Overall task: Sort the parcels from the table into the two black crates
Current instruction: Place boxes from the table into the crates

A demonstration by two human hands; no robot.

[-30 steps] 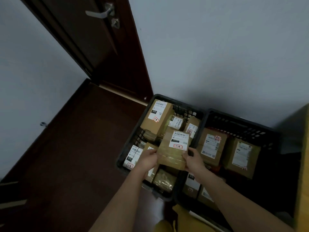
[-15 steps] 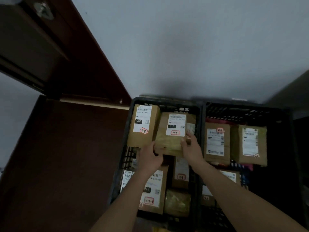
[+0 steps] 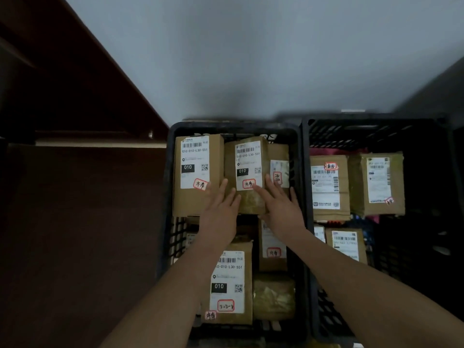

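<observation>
Far-left parcel [image 3: 198,172] label: "010-010-L30-551", black box "010". Middle parcel [image 3: 247,169] label: "010-010-L30-551", "010". Near parcel [image 3: 229,285] label: "010", red-ringed "3-2-", last character unclear.

A pale grey wall [image 3: 263,54] filled the upper part of the view, evenly and dimly lit, with a soft shadow low down near the floor. To the left stood a dark reddish-brown wooden door [image 3: 62,79], its lower edge meeting a lighter strip of threshold [image 3: 95,142]. Below it spread a dark brown floor [image 3: 75,234]. At the far right the wall fell into deep shadow.
</observation>
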